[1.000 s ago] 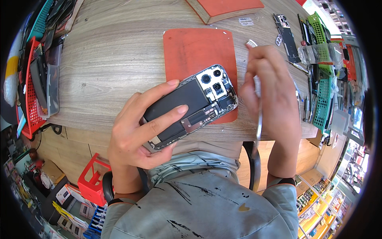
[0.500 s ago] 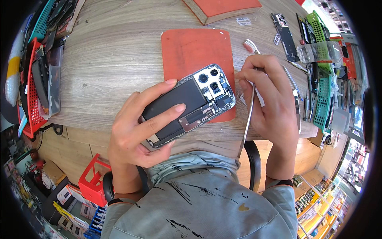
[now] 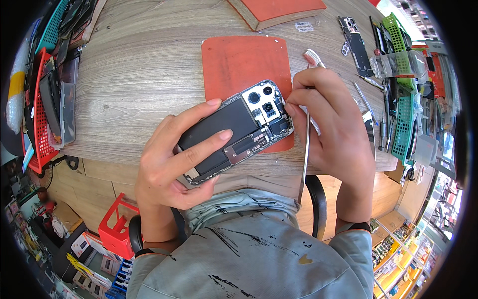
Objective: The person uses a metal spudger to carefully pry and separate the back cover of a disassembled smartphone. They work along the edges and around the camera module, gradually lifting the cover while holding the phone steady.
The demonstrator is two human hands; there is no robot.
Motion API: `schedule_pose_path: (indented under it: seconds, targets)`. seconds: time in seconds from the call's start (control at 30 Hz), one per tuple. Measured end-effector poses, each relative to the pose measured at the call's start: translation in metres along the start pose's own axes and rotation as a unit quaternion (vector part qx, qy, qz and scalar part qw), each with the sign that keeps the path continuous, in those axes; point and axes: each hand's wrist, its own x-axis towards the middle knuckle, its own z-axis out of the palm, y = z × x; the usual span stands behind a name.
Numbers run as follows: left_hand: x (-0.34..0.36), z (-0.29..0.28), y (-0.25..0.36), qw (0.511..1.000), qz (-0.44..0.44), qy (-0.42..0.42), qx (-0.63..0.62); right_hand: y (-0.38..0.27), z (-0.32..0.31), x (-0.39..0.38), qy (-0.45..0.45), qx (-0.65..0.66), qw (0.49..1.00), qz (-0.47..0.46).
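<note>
The opened phone (image 3: pixel 238 149) sits in my left hand (image 3: pixel 162 162), above the near part of a red mat (image 3: pixel 244 62), its bare inside facing me and its camera end slanting up toward my right. Under the mat runs the desk (image 3: pixel 139 74), grey-brown with wood grain. Just past the mat's right edge lies a white-bristled brush (image 3: pixel 313 57), and farther off a thick block with a red top (image 3: pixel 281 11) stands near the far side. To the right lies a dark phone panel (image 3: pixel 357 47), near a green basket (image 3: pixel 396 34) and a teal basket (image 3: pixel 402 127) by the desk's edge. On the left a red basket (image 3: pixel 37 117) leans beside a clear plastic box (image 3: pixel 67 119) with dark flat pieces in it. Below the desk I see the wooden floor (image 3: pixel 97 182), a red stool (image 3: pixel 117 229) at my left, a black armrest (image 3: pixel 317 207) at my right, and lit shelves (image 3: pixel 403 259) beyond it. My left hand grips the phone from its lower end: one finger along the upper edge, another laid across the dark battery (image 3: pixel 219 122), the thumb low on the near side. My right hand (image 3: pixel 331 117) is bent in, fingertips pinched together at the phone's camera end, with a slim metal tool (image 3: pixel 306 149) held in it and slanting down past the desk's near edge.
</note>
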Motion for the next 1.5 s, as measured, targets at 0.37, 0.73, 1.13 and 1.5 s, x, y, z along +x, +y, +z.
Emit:
schedule_pose_path:
  seconds: [0.37, 0.73, 1.13, 1.5]
  targets:
    - [0.001, -0.001, 0.0, 1.0, -0.002, 0.0, -0.008, 0.001, -0.006, 0.008, -0.054, -0.082, 0.995, -0.006]
    - [0.0, 0.0, 0.002, 1.0, -0.009, 0.001, -0.008, 0.022, -0.016, -0.032, 0.055, -0.05, 0.993, 0.094]
    - [0.0, 0.002, 0.001, 1.0, -0.001, 0.004, -0.01, 0.023, 0.01, -0.079, 0.249, 0.328, 0.884, 0.221]
    - [0.001, 0.001, 0.002, 1.0, -0.007, 0.004, -0.013, -0.008, 0.025, -0.085, 0.251, 0.435, 0.848, 0.169]
